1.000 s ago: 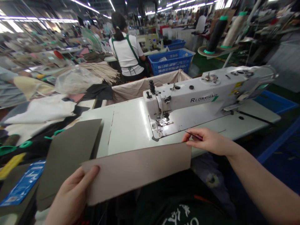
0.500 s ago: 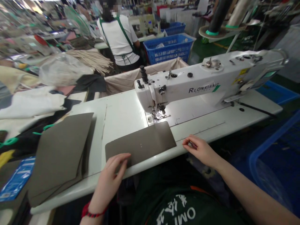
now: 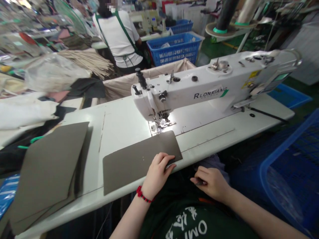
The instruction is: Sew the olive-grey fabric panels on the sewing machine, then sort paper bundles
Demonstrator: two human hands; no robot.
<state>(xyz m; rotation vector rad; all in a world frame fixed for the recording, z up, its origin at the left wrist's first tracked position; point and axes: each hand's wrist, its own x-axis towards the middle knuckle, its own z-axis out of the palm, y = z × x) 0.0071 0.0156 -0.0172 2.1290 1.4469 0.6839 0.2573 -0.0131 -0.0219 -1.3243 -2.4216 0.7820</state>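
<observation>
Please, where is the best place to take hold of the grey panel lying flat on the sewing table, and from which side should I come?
Take the grey panel by its near long edge, coming from your own side, where your left hand rests. That edge seems to lie at the front rim of the sewing table, so fingers can probably slip under it. The panel is thin and flat, so pinching from above looks harder.

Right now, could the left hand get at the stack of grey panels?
Probably yes: the left hand rests on a grey sheet, and the stack lies on the same white table, nothing standing between.
</observation>
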